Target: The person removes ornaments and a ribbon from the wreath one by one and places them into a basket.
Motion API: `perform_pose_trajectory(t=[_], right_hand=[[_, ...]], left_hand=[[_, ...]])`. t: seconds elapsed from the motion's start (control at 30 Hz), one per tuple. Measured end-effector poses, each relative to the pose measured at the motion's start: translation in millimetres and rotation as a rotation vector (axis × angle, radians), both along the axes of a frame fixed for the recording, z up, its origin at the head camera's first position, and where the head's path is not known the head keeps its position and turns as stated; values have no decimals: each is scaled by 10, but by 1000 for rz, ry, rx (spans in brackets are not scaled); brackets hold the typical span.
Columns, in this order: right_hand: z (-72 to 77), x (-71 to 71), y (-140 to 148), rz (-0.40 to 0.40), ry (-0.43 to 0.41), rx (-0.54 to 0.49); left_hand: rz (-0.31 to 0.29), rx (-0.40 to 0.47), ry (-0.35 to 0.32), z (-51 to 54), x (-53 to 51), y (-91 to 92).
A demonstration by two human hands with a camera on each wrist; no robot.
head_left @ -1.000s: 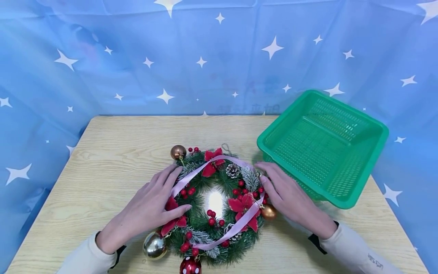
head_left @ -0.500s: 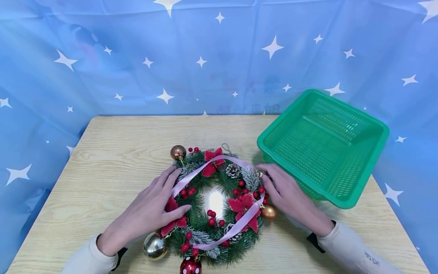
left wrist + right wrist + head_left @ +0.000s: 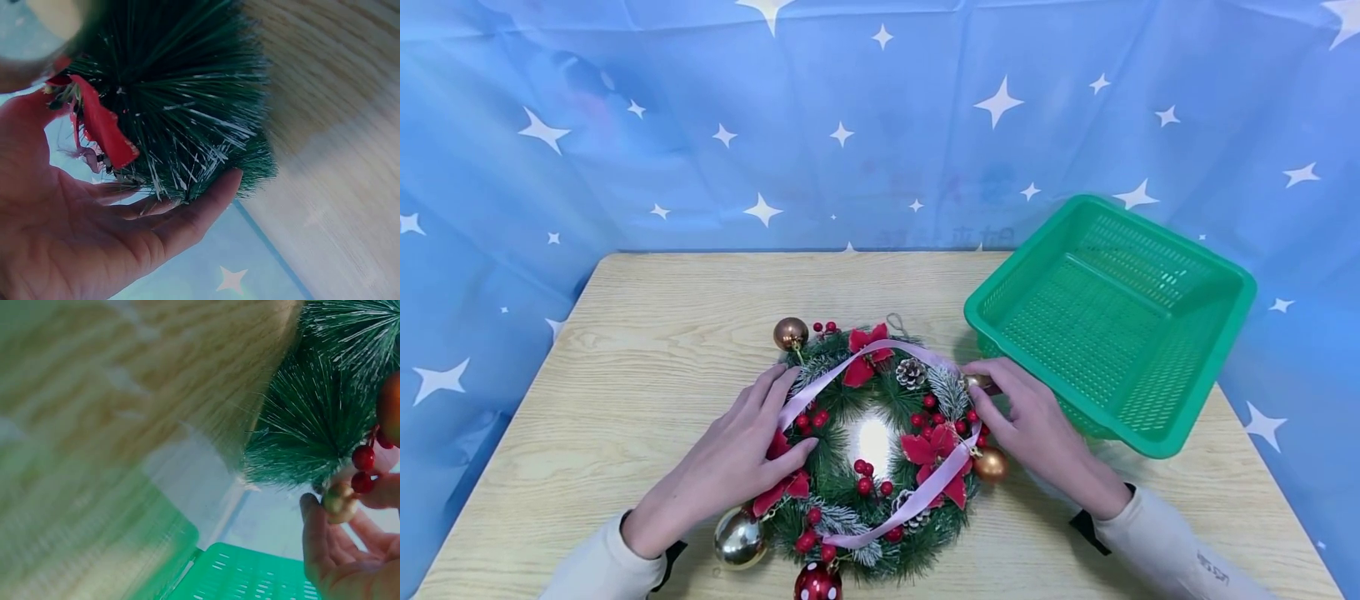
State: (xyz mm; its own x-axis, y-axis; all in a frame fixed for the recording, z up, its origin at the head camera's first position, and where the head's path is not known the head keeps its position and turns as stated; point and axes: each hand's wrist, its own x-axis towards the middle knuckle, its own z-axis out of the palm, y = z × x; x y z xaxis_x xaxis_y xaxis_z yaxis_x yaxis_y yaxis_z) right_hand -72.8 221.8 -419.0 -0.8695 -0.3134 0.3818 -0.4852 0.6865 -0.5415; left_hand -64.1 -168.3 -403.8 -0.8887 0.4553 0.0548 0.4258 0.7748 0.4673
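Observation:
A green Christmas wreath [image 3: 831, 483] lies flat on the wooden table, dressed with red flowers, berries, pinecones and baubles. Loosely across its top runs a pink ribbon [image 3: 934, 482]. My left hand [image 3: 726, 458] rests on the wreath's left side, fingers fairly straight over the outer edge, thumb towards the inner ring. At the upper right, my right hand [image 3: 1037, 425] pinches a small gold bauble [image 3: 339, 503] between thumb and fingers. Red berries [image 3: 363, 457] hang beside it in the right wrist view. A copper bauble [image 3: 991, 464] sits just below that hand.
A green plastic basket [image 3: 1206, 367] stands at the right, close behind my right hand. A large gold bauble [image 3: 740, 539] and a red dotted bauble [image 3: 817, 582] stick out at the wreath's lower left. A starry blue cloth [image 3: 850, 125] hangs behind the table [image 3: 647, 333].
My right fingers have shifted slightly, and more of the small gold bauble shows between them. The left hand and the wreath have hardly moved.

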Motion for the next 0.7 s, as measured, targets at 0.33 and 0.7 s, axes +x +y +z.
perform_pose_trajectory(t=[0.33,0.7], right_hand=[[8,3,-23,23,78,-32],[67,13,-39,29,160,-72]], left_hand=[[-12,11,16,10,-10,27],[-19,5,12,-12,-35,32]])
